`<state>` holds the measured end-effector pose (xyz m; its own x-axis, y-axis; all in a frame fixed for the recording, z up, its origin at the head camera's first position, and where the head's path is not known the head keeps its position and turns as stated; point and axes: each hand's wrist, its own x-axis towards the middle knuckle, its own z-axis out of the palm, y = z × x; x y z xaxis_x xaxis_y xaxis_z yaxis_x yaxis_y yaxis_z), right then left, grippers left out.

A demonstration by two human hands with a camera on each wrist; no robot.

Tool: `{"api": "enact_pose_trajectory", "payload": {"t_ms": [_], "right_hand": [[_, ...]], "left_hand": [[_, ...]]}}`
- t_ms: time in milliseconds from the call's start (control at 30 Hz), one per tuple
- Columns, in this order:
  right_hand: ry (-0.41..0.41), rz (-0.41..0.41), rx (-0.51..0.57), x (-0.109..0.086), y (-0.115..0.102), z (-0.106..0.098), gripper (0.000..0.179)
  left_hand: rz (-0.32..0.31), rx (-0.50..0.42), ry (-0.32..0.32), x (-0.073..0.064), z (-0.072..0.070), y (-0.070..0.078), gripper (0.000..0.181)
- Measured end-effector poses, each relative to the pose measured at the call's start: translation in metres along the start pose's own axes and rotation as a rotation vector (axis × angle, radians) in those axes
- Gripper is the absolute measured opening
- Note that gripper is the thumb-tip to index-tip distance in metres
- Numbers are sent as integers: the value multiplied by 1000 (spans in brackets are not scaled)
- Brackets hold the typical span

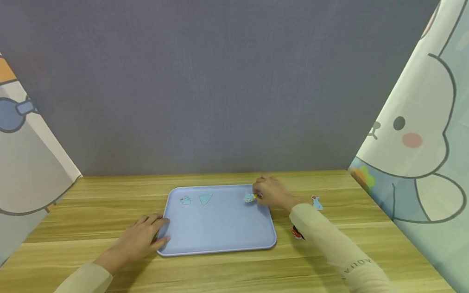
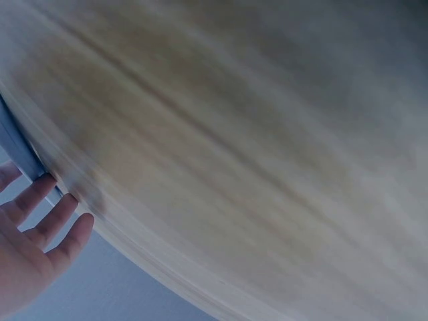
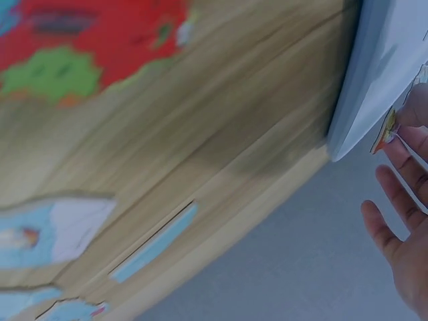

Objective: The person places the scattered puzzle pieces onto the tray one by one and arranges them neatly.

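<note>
A light blue-lavender rectangular tray (image 1: 221,231) lies on the wooden table. My left hand (image 1: 139,238) rests on its left rim, fingers spread and loosely straight; the left wrist view shows the fingertips at the tray's edge. Over the tray's upper right part, my right hand (image 1: 274,192) pinches a small flat picture cutout with yellow and orange on it (image 3: 388,130) between thumb and index finger. Its other fingers are extended. A light blue cutout (image 1: 248,197) shows just left of the fingertips; whether it is a separate piece I cannot tell.
Two light blue cutouts, one small (image 1: 185,200) and one triangular (image 1: 205,199), lie at the tray's upper left. Right of the tray are a blue cutout (image 1: 316,202) and a red one (image 1: 296,232) partly under the right sleeve. A grey panel (image 1: 211,74) stands behind the table.
</note>
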<state>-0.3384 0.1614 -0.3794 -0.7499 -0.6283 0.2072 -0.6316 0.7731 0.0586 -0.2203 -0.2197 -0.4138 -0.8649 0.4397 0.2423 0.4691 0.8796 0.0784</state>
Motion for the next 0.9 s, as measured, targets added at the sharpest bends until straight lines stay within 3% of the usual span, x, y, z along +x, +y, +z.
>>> {"api": "enact_pose_trajectory", "payload": {"t_ms": [433, 900], "right_hand": [[-23, -23, 35, 24, -20, 3, 7], [-27, -3, 73, 46, -25, 11, 9]], "left_hand": [[3, 0, 7, 0, 0, 1, 47], [6, -1, 17, 0, 0, 1, 47]]}}
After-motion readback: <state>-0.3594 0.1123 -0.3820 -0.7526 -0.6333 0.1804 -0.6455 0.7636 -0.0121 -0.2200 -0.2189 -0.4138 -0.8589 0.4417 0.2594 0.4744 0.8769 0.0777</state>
